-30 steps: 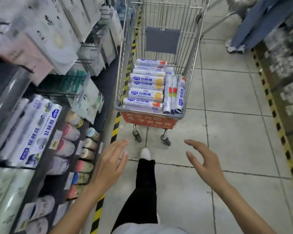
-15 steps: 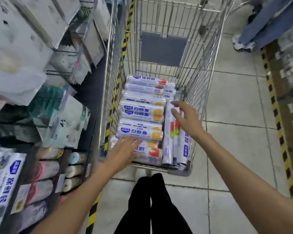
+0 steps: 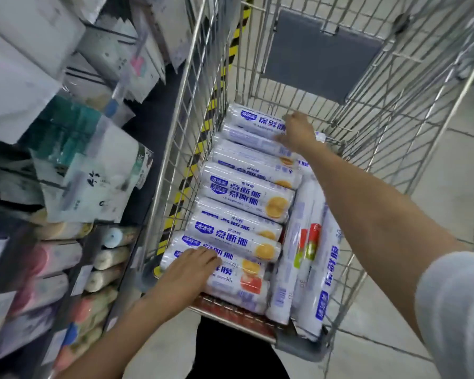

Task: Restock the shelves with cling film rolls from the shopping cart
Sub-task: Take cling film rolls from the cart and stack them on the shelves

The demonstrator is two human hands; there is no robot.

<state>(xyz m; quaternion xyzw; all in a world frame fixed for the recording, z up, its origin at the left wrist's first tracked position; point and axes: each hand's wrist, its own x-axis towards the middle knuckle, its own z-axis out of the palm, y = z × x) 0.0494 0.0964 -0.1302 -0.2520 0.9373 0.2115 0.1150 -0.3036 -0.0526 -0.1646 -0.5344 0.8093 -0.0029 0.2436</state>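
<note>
Inside cart (image 3: 175, 132): left hand (image 3: 188, 272) flat on near roll (image 3: 244, 274); right hand (image 3: 297, 131) clasping far roll (image 3: 257, 119).
Lift: curl left hand round its roll first.

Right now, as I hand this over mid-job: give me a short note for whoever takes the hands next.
Left hand: open, lying flat on the nearest cling film roll at the near end of the shopping cart.
Right hand: on the farthest rolls; whether it grips one is unclear.
Rolls: a crosswise row fills the cart, with a few lengthwise rolls along its right side.
Done: nothing lifted out yet.
Left: take the rolls out and put them on the shelves to the left.
</note>
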